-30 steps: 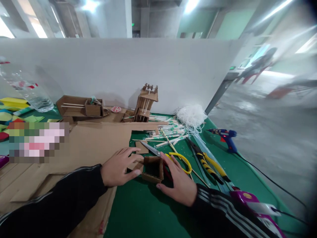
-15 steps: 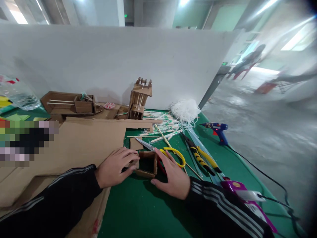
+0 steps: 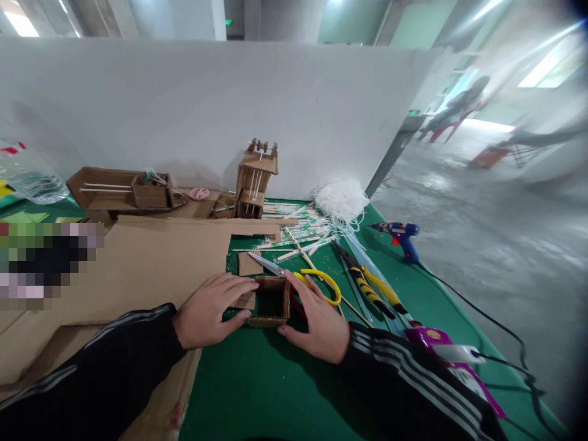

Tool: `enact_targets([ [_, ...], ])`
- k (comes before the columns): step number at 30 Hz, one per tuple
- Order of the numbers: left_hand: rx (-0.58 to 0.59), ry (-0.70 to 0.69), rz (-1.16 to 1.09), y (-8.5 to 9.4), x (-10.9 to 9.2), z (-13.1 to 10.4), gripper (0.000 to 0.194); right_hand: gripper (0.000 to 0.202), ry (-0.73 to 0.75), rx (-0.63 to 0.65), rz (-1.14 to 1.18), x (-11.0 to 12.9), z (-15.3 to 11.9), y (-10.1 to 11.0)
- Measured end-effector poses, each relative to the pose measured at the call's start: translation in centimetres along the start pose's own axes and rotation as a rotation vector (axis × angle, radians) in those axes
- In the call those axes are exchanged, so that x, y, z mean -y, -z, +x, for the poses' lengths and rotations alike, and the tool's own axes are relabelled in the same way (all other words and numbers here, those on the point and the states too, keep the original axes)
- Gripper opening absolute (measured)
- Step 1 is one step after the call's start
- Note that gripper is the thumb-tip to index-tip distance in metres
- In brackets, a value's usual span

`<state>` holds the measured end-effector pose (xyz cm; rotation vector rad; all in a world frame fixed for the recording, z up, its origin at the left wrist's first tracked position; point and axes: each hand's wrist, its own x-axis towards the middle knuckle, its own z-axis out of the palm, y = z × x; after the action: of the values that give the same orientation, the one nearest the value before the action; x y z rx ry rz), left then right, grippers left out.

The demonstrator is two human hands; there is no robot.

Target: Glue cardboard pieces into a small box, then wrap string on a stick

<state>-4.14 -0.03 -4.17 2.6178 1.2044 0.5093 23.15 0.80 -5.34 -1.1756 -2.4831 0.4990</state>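
A small open-topped cardboard box (image 3: 270,321) sits on the green tabletop, held between my two hands. My left hand (image 3: 214,312) grips its left side, fingertips at the back corner and thumb near the front one. A flat cardboard piece (image 3: 245,301) shows between that thumb and fingers. On the right side, my right hand (image 3: 319,321) curves around the box, thumb at the front corner and fingers toward the back. Scissors with yellow handles (image 3: 337,288) lie partly under the right fingers, blades pointing back left. A cardboard square (image 3: 250,263) lies behind the box.
A large cardboard sheet (image 3: 174,251) covers the left. Behind stand a cardboard tower (image 3: 257,177) and a cardboard tray (image 3: 108,190). Wooden sticks (image 3: 298,229), white string (image 3: 340,199), pliers (image 3: 367,285), a blue glue gun (image 3: 402,236) and a corded purple item (image 3: 432,340) lie rightward.
My left fingers have shifted slightly at the box's left side, showing more of the flat cardboard piece. The right hand keeps its place on the box. The view has moved a little.
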Motion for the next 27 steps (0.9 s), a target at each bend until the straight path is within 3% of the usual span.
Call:
enact_targets([
  [8,0.005,0.043,0.071,0.09,-0.20,0.10,0.044,0.094,-0.009,-0.001,0.013,-0.08,-0.01,0.04],
  [15,0.035,0.090,0.244,0.00,-0.69,-0.33,0.063,0.095,0.001,0.020,0.033,-0.23,-0.03,0.17],
  [21,0.053,0.094,0.213,0.11,-0.74,-0.13,0.048,0.096,-0.015,0.026,0.035,-0.17,0.06,0.25],
  [27,0.046,0.097,0.211,0.05,-0.67,-0.17,0.047,0.096,-0.018,0.017,0.043,-0.22,0.00,0.22],
])
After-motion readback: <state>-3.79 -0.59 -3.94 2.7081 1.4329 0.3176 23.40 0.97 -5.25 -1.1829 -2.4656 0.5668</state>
